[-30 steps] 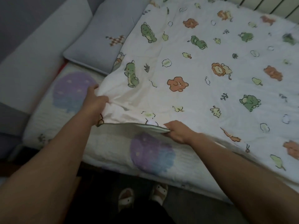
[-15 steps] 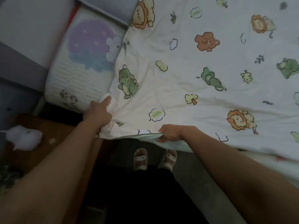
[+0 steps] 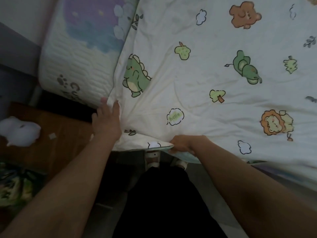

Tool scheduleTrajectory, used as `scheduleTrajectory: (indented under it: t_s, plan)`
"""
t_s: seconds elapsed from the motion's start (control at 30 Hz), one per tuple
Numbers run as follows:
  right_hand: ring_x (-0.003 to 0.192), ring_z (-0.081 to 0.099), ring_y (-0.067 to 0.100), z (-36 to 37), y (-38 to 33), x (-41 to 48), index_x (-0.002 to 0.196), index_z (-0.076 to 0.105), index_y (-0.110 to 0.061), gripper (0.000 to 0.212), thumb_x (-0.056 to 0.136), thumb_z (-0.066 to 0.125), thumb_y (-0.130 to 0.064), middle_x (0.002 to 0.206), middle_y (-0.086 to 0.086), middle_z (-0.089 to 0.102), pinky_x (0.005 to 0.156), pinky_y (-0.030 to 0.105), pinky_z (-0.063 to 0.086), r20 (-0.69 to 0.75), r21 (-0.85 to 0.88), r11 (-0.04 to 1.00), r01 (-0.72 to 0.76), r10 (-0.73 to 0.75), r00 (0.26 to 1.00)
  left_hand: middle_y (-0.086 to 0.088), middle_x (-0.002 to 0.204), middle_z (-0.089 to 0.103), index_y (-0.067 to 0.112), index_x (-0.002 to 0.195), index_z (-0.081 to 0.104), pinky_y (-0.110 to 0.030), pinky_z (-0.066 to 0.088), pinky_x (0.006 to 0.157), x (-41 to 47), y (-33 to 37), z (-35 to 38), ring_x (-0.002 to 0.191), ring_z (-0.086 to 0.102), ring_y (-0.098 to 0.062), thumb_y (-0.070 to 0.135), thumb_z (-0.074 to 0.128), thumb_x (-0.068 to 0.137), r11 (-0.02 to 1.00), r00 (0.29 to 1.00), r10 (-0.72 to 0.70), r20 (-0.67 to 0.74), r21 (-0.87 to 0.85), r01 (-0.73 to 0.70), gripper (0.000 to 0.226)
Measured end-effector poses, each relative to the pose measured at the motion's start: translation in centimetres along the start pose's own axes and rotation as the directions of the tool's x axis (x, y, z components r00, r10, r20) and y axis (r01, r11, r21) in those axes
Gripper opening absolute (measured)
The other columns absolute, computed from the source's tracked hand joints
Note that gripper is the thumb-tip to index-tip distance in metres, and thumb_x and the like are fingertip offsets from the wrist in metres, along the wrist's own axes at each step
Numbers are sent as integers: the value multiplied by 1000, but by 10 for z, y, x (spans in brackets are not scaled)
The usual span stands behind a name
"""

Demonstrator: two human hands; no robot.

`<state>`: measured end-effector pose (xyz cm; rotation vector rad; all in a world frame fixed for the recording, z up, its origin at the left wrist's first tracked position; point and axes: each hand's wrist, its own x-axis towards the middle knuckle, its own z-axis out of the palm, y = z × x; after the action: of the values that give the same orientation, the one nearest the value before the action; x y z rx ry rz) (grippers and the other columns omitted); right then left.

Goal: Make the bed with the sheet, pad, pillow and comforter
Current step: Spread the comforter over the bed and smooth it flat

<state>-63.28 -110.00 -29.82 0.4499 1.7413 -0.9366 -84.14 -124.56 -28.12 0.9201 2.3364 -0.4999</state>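
The white comforter point(image 3: 197, 74), printed with dinosaurs, bears and lions, covers most of the bed and hangs over its near edge. Under it, at the upper left, the quilted white pad point(image 3: 72, 62) with a purple and blue print lies bare. My left hand point(image 3: 107, 121) rests against the comforter's near left corner with its fingers stretched out, next to the pad's edge. My right hand point(image 3: 183, 143) grips the comforter's near hem, fingers curled under it. The pillow is out of view.
A brown wooden surface point(image 3: 56, 134) lies at the left beside the bed, with a white fluffy object point(image 3: 18, 131) on it. Grey upholstery point(image 3: 15, 48) borders the bed's left side. My sandalled feet point(image 3: 154, 158) stand on the floor below the hem.
The comforter's corner has come nearer to me and lower over the bed's edge. My left hand's fingers have opened out from their grip on the corner. The pillow has left the view.
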Motion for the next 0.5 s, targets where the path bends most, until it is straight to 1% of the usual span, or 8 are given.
scheduleTrajectory:
  t_s: [0.07,0.1,0.17,0.23,0.3,0.33,0.4,0.5]
  plan:
    - [115,49,22,3,6,5,135,50,-14,42,95,53,-26,138,10,48,88,27,36,3,87,996,5,-6,1000,-21,154,0,19,149,7,-46,26,105,1,3,4,133,20,-36,28,63,81,995,996,-3,-93,101,13,89]
    - [113,46,18,4,8,6,141,44,-19,48,95,55,-28,142,7,44,88,25,34,-10,145,989,-1,2,1000,-24,152,8,14,146,17,-46,30,101,1,5,4,130,26,-38,25,65,79,995,989,4,-150,95,11,83]
    - [126,42,20,6,11,8,149,27,-25,64,93,58,-30,152,4,33,103,28,32,-51,251,967,-32,46,998,-29,142,30,3,127,37,-45,41,86,1,11,4,118,42,-41,12,66,77,999,971,-9,-241,-36,0,58]
    - [139,31,23,5,12,10,152,18,-29,71,93,58,-30,155,4,27,114,32,23,-91,274,961,-31,58,994,-24,120,51,4,107,45,-40,43,69,1,19,3,100,55,-38,9,60,82,992,975,18,-220,-118,-45,30]
    - [142,26,23,2,12,12,152,15,-32,73,93,58,-31,158,1,21,116,33,20,-125,269,963,-23,58,991,-16,107,56,7,102,51,-34,42,65,5,25,11,92,58,-32,13,56,86,989,990,69,-119,-119,-83,18]
    - [143,24,23,0,14,14,152,14,-34,74,93,58,-31,159,0,19,116,33,20,-140,262,965,-24,63,988,-14,109,56,8,104,54,-33,43,68,9,28,14,95,58,-32,16,56,86,982,994,88,-61,-162,-97,20]
    - [144,23,25,-3,18,18,152,13,-36,73,93,56,-33,160,0,16,115,33,20,-159,244,969,-33,74,985,-16,121,51,9,119,52,-37,48,83,21,32,22,109,54,-34,25,61,82,962,990,115,77,-259,-91,41]
    - [145,20,25,-2,22,24,152,11,-36,72,94,54,-33,160,1,14,116,33,19,-170,210,977,-26,62,983,-20,144,32,8,144,29,-43,36,106,40,38,30,131,33,-35,36,64,78,985,964,117,238,-148,-83,79]
